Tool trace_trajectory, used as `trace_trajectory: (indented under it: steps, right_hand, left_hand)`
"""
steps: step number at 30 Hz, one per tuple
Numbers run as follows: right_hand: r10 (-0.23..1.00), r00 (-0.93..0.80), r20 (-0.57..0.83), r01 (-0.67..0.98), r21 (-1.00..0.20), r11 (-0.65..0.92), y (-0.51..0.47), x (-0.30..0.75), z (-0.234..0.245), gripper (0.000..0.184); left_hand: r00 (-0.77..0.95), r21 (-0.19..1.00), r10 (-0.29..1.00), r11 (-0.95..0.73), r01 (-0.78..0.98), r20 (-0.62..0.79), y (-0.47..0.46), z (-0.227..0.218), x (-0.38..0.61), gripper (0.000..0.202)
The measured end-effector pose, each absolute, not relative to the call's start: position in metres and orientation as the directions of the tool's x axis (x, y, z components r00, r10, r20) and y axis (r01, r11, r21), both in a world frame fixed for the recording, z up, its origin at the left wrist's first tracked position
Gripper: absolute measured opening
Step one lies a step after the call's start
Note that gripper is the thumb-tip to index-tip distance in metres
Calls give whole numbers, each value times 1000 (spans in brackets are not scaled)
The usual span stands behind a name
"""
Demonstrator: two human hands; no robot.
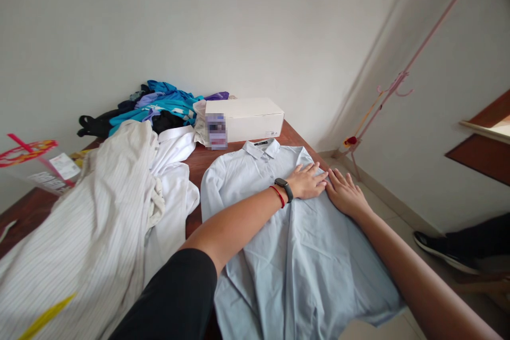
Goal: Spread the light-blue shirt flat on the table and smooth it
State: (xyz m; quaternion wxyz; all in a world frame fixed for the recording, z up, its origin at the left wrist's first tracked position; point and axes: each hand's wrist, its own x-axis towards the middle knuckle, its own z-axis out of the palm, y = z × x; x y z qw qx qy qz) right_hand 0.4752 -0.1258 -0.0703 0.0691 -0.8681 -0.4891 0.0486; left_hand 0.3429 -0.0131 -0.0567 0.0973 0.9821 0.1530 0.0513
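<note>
A light blue-grey collared shirt (pixel 263 234) lies front side up on the dark red-brown wooden table (pixel 195 162), its collar pointing to the wall. My left hand (pixel 307 181), with a black band and a red string at the wrist, rests flat on the shirt's upper right part, fingers spread. Close beside it, my right hand (pixel 346 191) lies flat over the shirt's right edge, fingers stretched out. The fingertips of the two hands nearly meet. Creases run down the shirt's front, and its lower right part hangs past the table edge.
A striped off-white garment (pixel 99 212) and a white garment (pixel 175 186) lie at left. Behind them is a heap of blue and black clothes (pixel 159 103). A white box (pixel 251 117) stands near the wall. At right are a pink stand (pixel 398 82) and a person's shoe (pixel 446 252).
</note>
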Motion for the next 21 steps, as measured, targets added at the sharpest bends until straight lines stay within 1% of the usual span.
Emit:
trace_trajectory:
  steps: [4, 8, 14, 21]
  right_hand:
    - [856, 516, -28, 843, -158, -513, -126, 475, -70, 69]
    - [859, 511, -27, 844, -175, -508, -126, 476, -70, 70]
    - [859, 512, -20, 843, -184, -506, -126, 474, -68, 70]
    - [856, 517, -21, 843, -158, -513, -126, 473, -67, 69]
  left_hand:
    - [945, 250, 322, -921, 299, 55, -13, -55, 342, 67]
    - [945, 270, 324, -915, 299, 50, -13, -54, 342, 67]
    - [945, 256, 320, -921, 292, 72, -13, -55, 342, 65]
    - [942, 236, 323, -926, 295, 87, -12, -57, 343, 62]
